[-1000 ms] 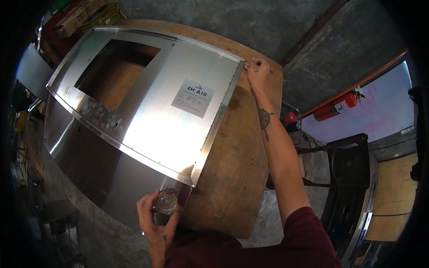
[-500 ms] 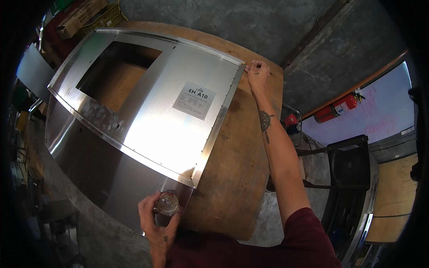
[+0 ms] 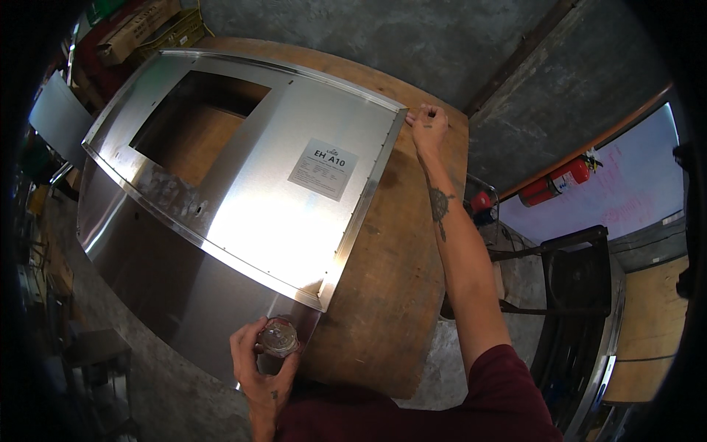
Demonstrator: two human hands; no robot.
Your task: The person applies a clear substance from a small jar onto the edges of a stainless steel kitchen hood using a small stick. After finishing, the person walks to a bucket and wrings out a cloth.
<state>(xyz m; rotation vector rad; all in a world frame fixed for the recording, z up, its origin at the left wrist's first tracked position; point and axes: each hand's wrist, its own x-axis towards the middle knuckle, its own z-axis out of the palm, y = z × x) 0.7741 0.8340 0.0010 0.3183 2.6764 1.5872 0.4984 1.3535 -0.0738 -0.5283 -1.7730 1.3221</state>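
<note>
Sheet-metal housing (image 3: 250, 184), silvery and box-shaped, lies on the wooden bench (image 3: 398, 280), its broad top face turned up and one long, darker, reflective side facing the person. A raised metal rim with small fasteners along it borders the top. Toward the left of that face is a rectangular cutout (image 3: 195, 132) through which brown wood shows; nearer the right end sits a grey printed label (image 3: 322, 169), set slightly askew to the rim.

At the near right corner, the left hand (image 3: 258, 368) grasps a small clear jar (image 3: 280, 337), the fingers and thumb curled around its sides; the jar is in front of the housing's dark side. The right hand (image 3: 430, 131) reaches to the far right corner, fingers pinched together on a thin yellowish stick (image 3: 414, 109) whose tip meets or nearly meets the rim; it is too small to tell its exact kind.

A maroon sleeve (image 3: 508, 390) covers the right upper arm. Beyond the bench stands a grey wall (image 3: 353, 44). To the right, a red fire extinguisher (image 3: 556, 183) is in front of a white board (image 3: 626, 191) with red marks. At upper left, a cardboard box (image 3: 138, 33) lies beside a yellow crate (image 3: 179, 33).
</note>
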